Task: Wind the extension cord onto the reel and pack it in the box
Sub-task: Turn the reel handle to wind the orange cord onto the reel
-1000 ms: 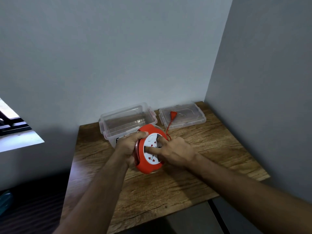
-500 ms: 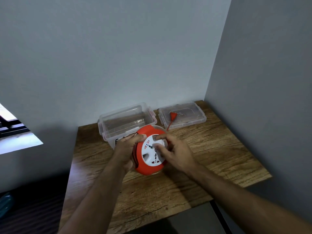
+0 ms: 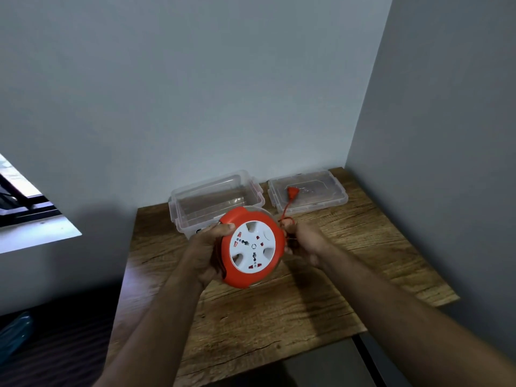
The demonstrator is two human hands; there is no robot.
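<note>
Grey walls close in on a wooden bench (image 3: 279, 317) pushed into the corner, with a clear plastic box (image 3: 215, 202) at the back and its lid (image 3: 321, 201) lying just beside it. The left hand (image 3: 208, 252) has its grip closed on the rim of the red reel (image 3: 252, 247), held tilted above the bench, socket face up. The right hand (image 3: 303, 243) is pinched shut on the red cord (image 3: 285, 213) at the reel's far edge. The plug (image 3: 291, 192) rests on the lid, so I'd guess the last stretch is left to wind. A sharp pull could snag the plug on the lid's rim and drag the lid along, or slack could bunch and jam beside the reel.
</note>
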